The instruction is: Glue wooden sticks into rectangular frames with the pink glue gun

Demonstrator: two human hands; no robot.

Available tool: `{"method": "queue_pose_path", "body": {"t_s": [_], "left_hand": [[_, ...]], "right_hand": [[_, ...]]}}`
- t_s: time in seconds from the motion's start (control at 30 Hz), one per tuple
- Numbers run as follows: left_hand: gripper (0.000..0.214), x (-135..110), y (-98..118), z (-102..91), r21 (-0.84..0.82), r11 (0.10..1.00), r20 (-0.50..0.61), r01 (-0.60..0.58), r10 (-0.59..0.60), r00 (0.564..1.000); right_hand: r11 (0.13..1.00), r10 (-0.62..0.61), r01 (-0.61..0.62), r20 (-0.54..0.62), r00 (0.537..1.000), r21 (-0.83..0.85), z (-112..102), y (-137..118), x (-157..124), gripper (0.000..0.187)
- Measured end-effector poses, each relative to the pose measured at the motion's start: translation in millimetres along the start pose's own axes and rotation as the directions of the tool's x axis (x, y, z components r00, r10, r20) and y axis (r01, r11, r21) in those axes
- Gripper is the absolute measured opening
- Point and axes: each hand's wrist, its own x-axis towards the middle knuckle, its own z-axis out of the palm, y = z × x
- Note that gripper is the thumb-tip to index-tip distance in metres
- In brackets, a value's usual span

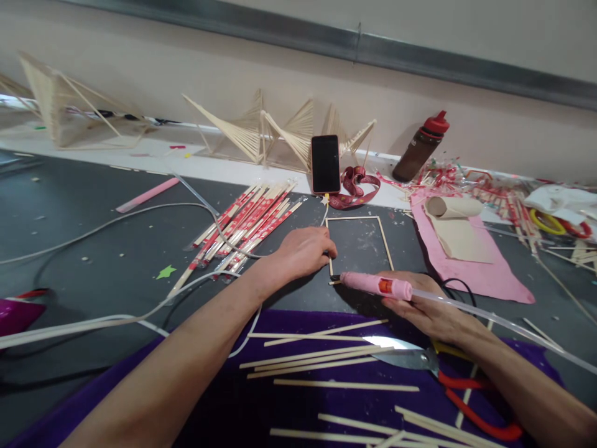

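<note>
A thin square frame of wooden sticks [387,243] lies on the dark table in front of me. My left hand [305,249] is closed on its left side, fingertips pinching the stick. In my right hand [422,308] is a pink hot glue gun [373,284], a long clear glue stick [494,318] running out of its back. The dark nozzle is at the frame's near left corner; whether it touches the wood I cannot tell. Closer to me, loose wooden sticks [345,385] and red-handled scissors [410,359] lie on a purple cloth [284,320].
Paper-wrapped chopsticks [252,218] lie left of the frame, with white cables [140,318] nearby. A phone [325,165] leans at the back among twisted stick models [233,127]. A bottle [417,152] and a pink sheet [508,283] are to the right.
</note>
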Motion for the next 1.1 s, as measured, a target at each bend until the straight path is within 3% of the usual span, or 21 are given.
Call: {"method": "queue_pose_path", "body": {"t_s": [0.43, 1.1], "left_hand": [[0.022, 0.6, 1.4, -0.4, 0.002, 1.0, 0.002, 0.01, -0.01, 1.0], [0.019, 0.7, -1.4, 2.3, 0.006, 1.0, -0.015, -0.002, 0.003, 1.0]], "right_hand": [[1.0, 0.021, -0.022, 0.049, 0.999, 0.02, -2.4, -5.4, 3.5, 0.032], [1.0, 0.023, -0.024, -0.023, 0.999, -0.008, 2.4, -4.2, 3.9, 0.032]]}}
